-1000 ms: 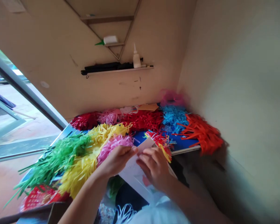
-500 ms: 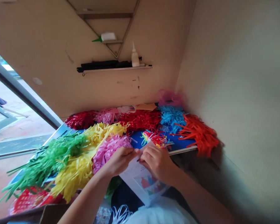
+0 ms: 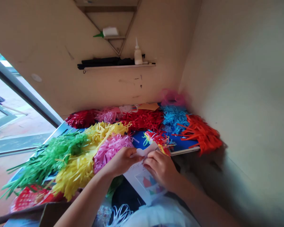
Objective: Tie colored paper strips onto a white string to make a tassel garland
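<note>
A white paper piece with a printed, colourful picture (image 3: 136,178) slants down from my hands towards my lap; it may be a card or a small bag, I cannot tell. My left hand (image 3: 126,160) pinches its upper left edge between thumb and fingers. On the upper right, my right hand (image 3: 161,167) grips it with bent fingers. Between the two hands the top edge of the paper stands up, looking bent. Just beyond my fingertips lies a small bunch of mixed-colour strips (image 3: 156,137). Pink paper strips (image 3: 113,149) lie close to my left hand.
Heaps of green (image 3: 61,154), yellow (image 3: 77,171), red (image 3: 144,119), blue (image 3: 174,116) and orange strips (image 3: 202,134) cover much of the blue table (image 3: 140,138). A red basket (image 3: 29,198) sits lower left. A wall shelf (image 3: 118,67) holds a glue bottle (image 3: 138,56).
The paper's top edge now shows more between my hands, and it looks bent. Both hands stay on the paper. My right hand has shifted slightly, and the view has tilted a little.
</note>
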Tool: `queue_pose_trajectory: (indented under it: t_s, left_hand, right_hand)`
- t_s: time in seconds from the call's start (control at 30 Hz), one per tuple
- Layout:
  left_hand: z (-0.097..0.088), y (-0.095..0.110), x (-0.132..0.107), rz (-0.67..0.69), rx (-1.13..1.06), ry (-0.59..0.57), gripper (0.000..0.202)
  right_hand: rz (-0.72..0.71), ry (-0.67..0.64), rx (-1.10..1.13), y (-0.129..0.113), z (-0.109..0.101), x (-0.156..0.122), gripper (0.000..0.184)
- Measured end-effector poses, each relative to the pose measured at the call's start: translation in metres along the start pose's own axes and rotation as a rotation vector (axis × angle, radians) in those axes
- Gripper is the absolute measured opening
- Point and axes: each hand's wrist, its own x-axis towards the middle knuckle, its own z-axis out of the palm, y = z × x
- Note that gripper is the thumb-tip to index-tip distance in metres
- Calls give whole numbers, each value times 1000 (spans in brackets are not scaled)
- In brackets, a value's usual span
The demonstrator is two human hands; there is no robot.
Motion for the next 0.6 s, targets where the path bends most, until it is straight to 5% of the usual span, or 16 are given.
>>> queue_pose_trajectory:
  t_s: [0.13, 0.2, 0.27, 0.4, 0.5, 0.6]
  left_hand:
    - [-14, 10, -12, 64, 94, 54, 31]
    - [-25, 17, -25, 67, 122, 39, 28]
    - [-32, 24, -39, 74, 155, -28, 24]
    - [-30, 36, -55, 216, 240, -162, 31]
    - [-24, 42, -59, 320, 330, -226, 39]
    - [-21, 46, -64, 322, 373, -235, 42]
  right_hand:
    - [50, -69, 347, -8, -41, -8, 31]
    - [146, -184, 598, -3, -68, -17, 34]
    - [304, -239, 600, 7, -81, -26, 36]
    - [403, -284, 767, 14, -59, -35, 79]
    - [442, -312, 1026, 4, -33, -38, 72]
    - [549, -297, 1055, -7, -26, -39, 56]
